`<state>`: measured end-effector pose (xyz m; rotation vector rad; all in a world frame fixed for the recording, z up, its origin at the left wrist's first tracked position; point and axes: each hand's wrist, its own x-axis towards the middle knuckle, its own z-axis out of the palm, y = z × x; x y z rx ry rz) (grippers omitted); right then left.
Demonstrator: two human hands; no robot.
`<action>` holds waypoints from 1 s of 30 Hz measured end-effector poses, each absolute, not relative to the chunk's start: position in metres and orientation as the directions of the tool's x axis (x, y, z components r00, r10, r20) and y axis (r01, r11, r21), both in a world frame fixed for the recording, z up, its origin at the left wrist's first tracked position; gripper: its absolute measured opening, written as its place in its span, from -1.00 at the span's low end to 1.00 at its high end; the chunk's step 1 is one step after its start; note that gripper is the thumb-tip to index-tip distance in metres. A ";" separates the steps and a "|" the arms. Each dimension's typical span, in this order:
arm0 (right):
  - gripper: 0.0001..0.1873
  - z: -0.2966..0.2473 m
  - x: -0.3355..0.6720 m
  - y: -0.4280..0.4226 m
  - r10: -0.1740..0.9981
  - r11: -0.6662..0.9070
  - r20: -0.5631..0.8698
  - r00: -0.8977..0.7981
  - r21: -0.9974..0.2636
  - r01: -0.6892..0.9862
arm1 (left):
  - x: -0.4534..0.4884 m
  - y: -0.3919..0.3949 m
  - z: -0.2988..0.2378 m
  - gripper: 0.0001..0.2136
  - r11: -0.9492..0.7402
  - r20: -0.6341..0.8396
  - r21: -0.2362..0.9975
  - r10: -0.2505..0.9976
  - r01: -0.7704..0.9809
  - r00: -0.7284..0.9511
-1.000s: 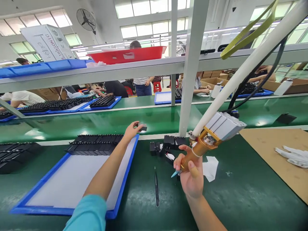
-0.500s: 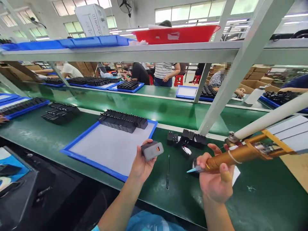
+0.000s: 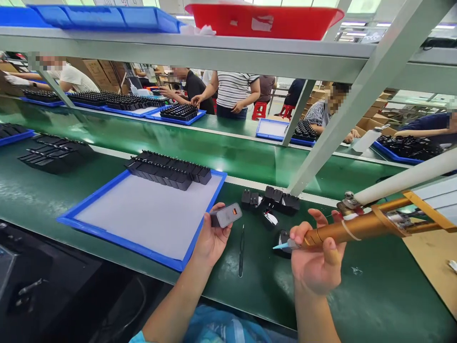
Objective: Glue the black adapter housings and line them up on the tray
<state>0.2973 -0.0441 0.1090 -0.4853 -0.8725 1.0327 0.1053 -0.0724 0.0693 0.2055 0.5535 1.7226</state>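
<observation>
My left hand (image 3: 211, 240) is closed around a charger (image 3: 228, 216), a black block whose grey face with an orange USB port is turned up. The fingers of my right hand (image 3: 316, 264) wrap a gold-coloured glue dispenser (image 3: 332, 233). Its pale blue nozzle tip (image 3: 280, 246) points left, apart from the charger. Behind that tip a black charger (image 3: 284, 238) lies on the bench, partly hidden. Between my hands lie black tweezers (image 3: 242, 252). Several loose chargers (image 3: 282, 199) stand farther back.
A blue-rimmed tray (image 3: 124, 224) holds rows of black chargers (image 3: 160, 171) at its far end. A slanting white post (image 3: 332, 114) and a shelf (image 3: 178, 52) frame the bench. A white arm (image 3: 410, 174) meets the dispenser. People work across the line.
The view has tilted down and turned slightly right. My left hand has turned the charger a little. The dispenser stays in my right hand.
</observation>
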 end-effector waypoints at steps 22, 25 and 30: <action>-0.58 0.110 0.297 -0.047 0.896 0.442 0.387 0.217 -0.743 -0.502 | 0.106 -0.065 0.070 -0.58 0.033 -0.305 0.440 0.945 -0.897 -0.115; -0.58 0.110 0.298 -0.046 0.897 0.439 0.389 0.210 -0.736 -0.516 | 0.101 -0.072 0.063 -0.53 -0.011 -0.187 0.608 0.970 -0.794 -0.157; -0.60 0.111 0.298 -0.047 0.900 0.434 0.381 0.211 -0.735 -0.522 | 0.080 -0.100 0.054 -0.57 -0.078 0.072 0.997 0.972 -0.022 -0.222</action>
